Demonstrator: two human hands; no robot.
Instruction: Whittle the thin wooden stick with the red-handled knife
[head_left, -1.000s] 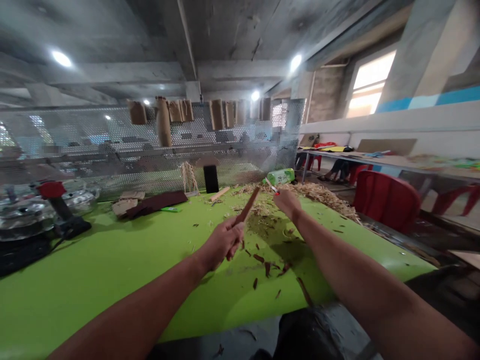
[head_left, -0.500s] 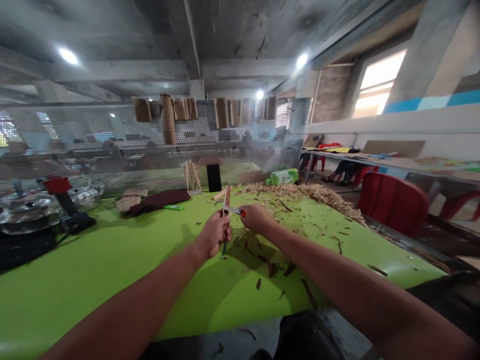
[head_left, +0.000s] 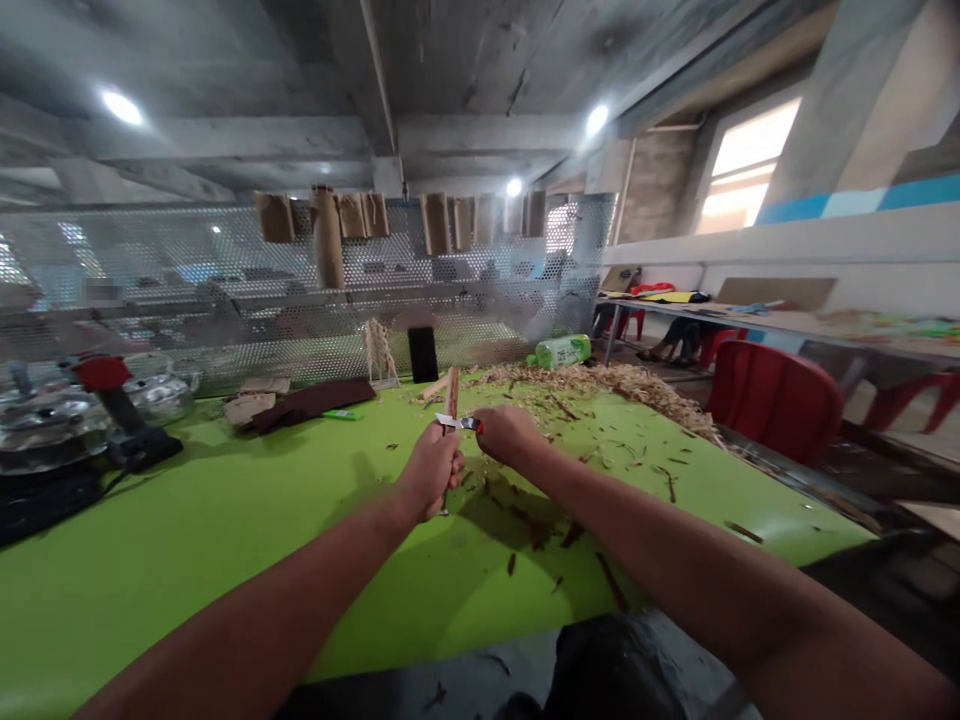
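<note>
My left hand (head_left: 431, 472) is closed around the lower part of a narrow brown wooden stick (head_left: 452, 390), whose upper end points away from me. In my right hand (head_left: 508, 436) is a utility knife (head_left: 470, 424) with a red part by the fingers. Its bright blade lies across the stick just above my left fist. How deep the edge sits in the wood cannot be made out. Both hands are over the green tabletop (head_left: 300, 560), where dark wood shavings (head_left: 540, 535) are scattered below and right of them.
Pale shavings (head_left: 622, 385) are heaped along the back right edge near a green bottle (head_left: 562, 350). A black phone-like slab (head_left: 422, 354) stands behind the stick. Dark brown sheets (head_left: 315, 405) lie left, beside a red-and-black power tool (head_left: 112, 390) and metal kettles (head_left: 52, 425). A red chair (head_left: 776, 395) stands right.
The knife blade has shifted left and now shows plainly across the stick near my left hand. My view has turned slightly right. Both hands keep their hold.
</note>
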